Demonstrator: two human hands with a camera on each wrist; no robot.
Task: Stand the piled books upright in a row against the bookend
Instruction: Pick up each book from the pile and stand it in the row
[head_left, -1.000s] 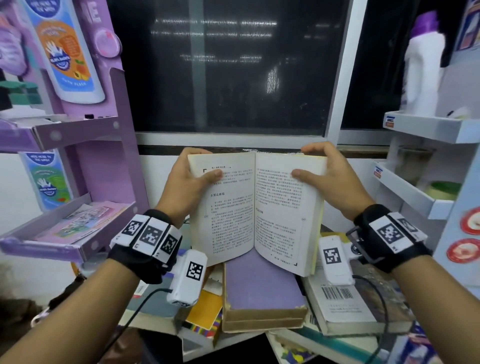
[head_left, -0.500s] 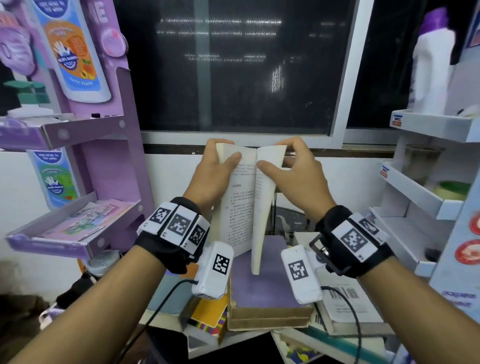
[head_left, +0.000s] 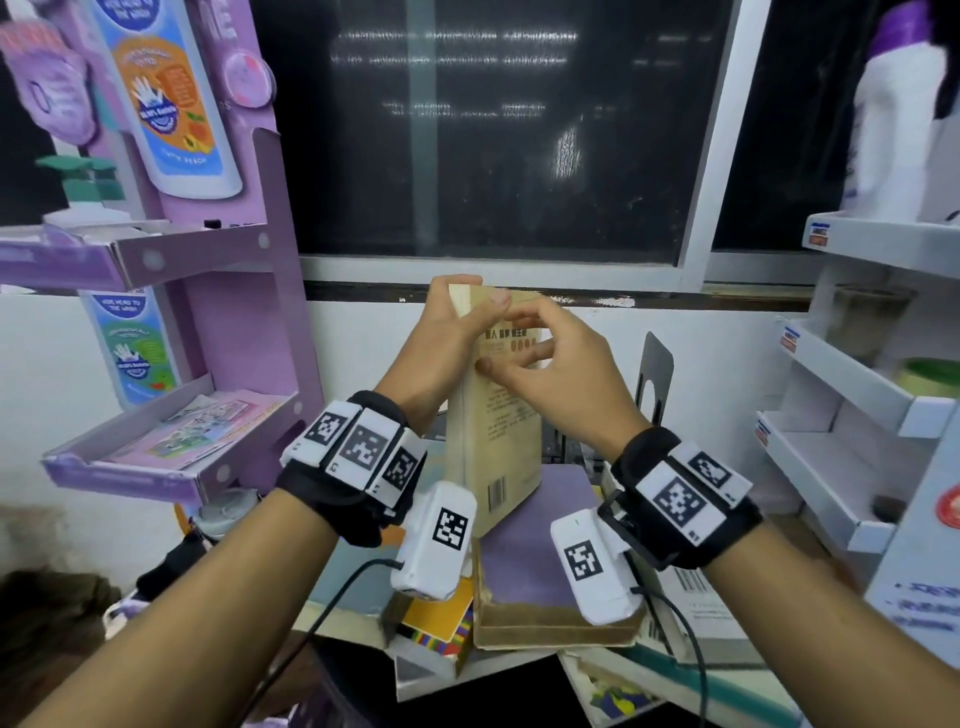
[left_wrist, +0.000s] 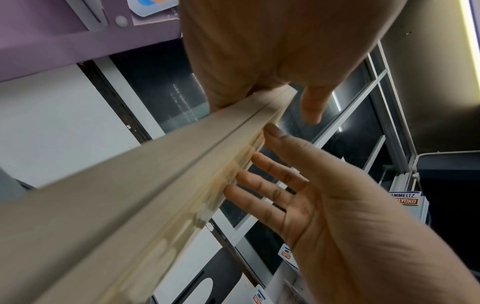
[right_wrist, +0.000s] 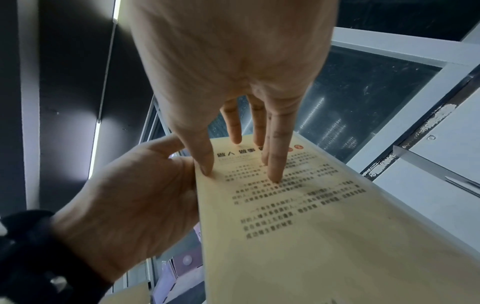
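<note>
A tan paperback (head_left: 506, 415) stands closed and upright, its lower corner on a purple-covered book (head_left: 535, 540) atop the pile. Its back cover with a barcode faces me. My left hand (head_left: 452, 332) grips the top of its left edge, thumb over the cover. My right hand (head_left: 524, 353) lays straight fingers flat on the back cover (right_wrist: 298, 216). In the left wrist view the book's narrow edge (left_wrist: 155, 174) runs between both hands. A black metal bookend (head_left: 653, 379) stands behind and to the right, apart from the book.
Several more books lie piled under and around the purple one, including a white one (head_left: 696, 608) and a colourful one (head_left: 441, 623). A purple display shelf (head_left: 156, 457) is close on the left, white shelves (head_left: 841, 467) on the right. A dark window is behind.
The book was held open with both hands spread; it has been shut and turned upright, back cover showing. Both hands came together at its top.
</note>
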